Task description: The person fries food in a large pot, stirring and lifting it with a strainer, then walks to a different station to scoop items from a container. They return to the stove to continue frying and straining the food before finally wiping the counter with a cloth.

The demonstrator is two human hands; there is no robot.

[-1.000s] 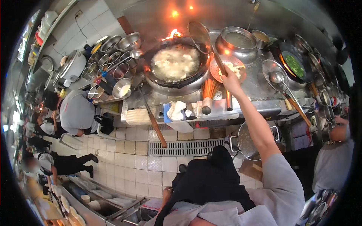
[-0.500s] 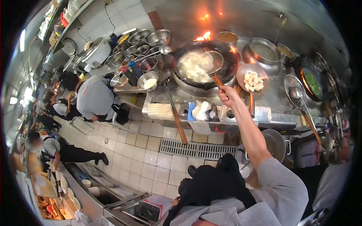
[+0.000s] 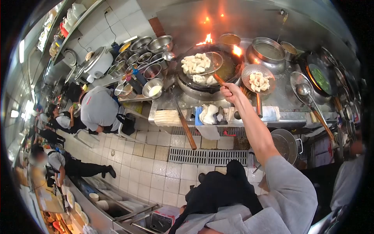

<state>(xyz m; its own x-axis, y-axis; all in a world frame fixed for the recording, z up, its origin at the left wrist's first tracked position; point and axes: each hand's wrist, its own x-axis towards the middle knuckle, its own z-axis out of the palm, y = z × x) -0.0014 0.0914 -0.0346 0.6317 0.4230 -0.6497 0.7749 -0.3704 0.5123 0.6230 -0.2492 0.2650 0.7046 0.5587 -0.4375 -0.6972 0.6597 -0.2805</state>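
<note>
My right hand (image 3: 231,93) is wrapped around the wooden handle of a wire strainer (image 3: 217,62). Pale, chunky pieces (image 3: 196,63) that look like battered meat or fish fill the strainer's left part. It is over a large black wok (image 3: 235,74) with dark oil, where more pale pieces (image 3: 204,80) show below the strainer. Flames rise behind the wok. Just right of my hand, a perforated skimmer (image 3: 249,73) holds similar pale chunks (image 3: 259,82). Beside my hip, a small patch of skin may be my left hand (image 3: 182,209); its fingers are hidden.
Steel bowls (image 3: 159,43) and a ladle (image 3: 167,56) crowd the left counter. A long wooden-handled tool (image 3: 187,130) juts over the counter edge. Right of the wok are a steel pot (image 3: 269,50) and a second wok (image 3: 321,80) with greens. Co-workers (image 3: 99,105) are at left.
The white foam over the wok has gone, and the strainer now carries a heap of pale pieces above the oil. My right hand has shifted slightly left and up.
</note>
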